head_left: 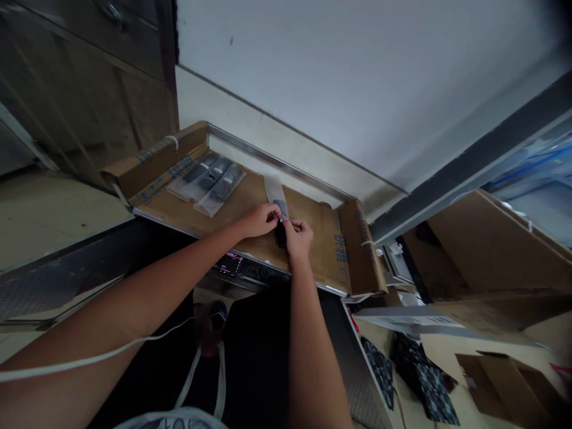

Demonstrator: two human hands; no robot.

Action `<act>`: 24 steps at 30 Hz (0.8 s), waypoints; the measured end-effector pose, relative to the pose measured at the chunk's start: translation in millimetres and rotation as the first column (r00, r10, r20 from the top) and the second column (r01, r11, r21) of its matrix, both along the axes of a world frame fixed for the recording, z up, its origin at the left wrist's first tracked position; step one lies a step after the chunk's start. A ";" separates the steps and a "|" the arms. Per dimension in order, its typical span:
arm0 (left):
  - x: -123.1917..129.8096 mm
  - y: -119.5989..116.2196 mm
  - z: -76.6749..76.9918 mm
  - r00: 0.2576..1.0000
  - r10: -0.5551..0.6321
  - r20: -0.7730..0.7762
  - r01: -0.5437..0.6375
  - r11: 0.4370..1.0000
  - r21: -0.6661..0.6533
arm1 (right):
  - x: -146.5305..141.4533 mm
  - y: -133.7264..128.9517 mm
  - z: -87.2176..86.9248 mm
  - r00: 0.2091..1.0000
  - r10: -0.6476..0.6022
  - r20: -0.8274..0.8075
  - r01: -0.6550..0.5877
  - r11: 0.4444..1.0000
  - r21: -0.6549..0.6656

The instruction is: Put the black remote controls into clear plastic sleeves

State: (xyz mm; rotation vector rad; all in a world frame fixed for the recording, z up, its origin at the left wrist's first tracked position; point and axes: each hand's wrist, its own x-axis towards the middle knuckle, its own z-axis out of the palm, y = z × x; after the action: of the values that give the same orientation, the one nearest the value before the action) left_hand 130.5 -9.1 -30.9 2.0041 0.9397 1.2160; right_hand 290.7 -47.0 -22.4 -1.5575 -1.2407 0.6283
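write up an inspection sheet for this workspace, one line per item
surface: brown cardboard with raised side flaps and blue print
job's things: black item at the hands, translucent sleeve beyond it; three sleeved dark items lie to the left
clutter: lit screen by the near edge
grippers: left hand and right hand meet at the black item's upper end, fingers bent; exact grip unclear
cables: white cord crosses the left forearm
surroundings: white panel behind; open carton on the floor, right
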 end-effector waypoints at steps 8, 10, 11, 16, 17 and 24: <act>0.9 -1.4 -0.8 0.998 -0.049 0.028 0.050 0.998 -0.036 | -7.9 6.7 4.5 0.980 -0.180 0.081 0.174 0.981 0.081; 2.0 -3.0 -0.4 0.997 -0.065 0.045 0.068 0.996 -0.059 | -9.9 9.8 4.4 0.968 -0.235 0.083 0.229 0.970 0.081; 2.6 -3.7 -0.2 0.996 -0.073 0.054 0.076 0.995 -0.068 | -11.0 11.3 4.6 0.962 -0.261 0.082 0.256 0.964 0.069; 4.3 -4.9 0.3 0.994 -0.073 0.084 0.081 0.992 -0.100 | -16.1 17.0 6.2 0.937 -0.348 0.035 0.346 0.937 0.048; 4.2 -4.4 0.3 0.994 -0.066 0.090 0.075 0.992 -0.104 | -16.3 17.2 6.1 0.942 -0.337 0.011 0.336 0.941 0.049; 1.6 8.9 -6.0 0.961 0.094 0.261 -0.048 0.983 -0.177 | -3.5 3.2 1.8 0.911 0.200 -0.361 -0.179 0.980 0.092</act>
State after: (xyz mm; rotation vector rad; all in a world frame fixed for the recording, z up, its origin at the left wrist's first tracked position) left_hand 132.2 -0.2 -37.0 1.6366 0.9505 1.3585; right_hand 287.3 -43.8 -20.6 -1.2085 -1.1161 0.9563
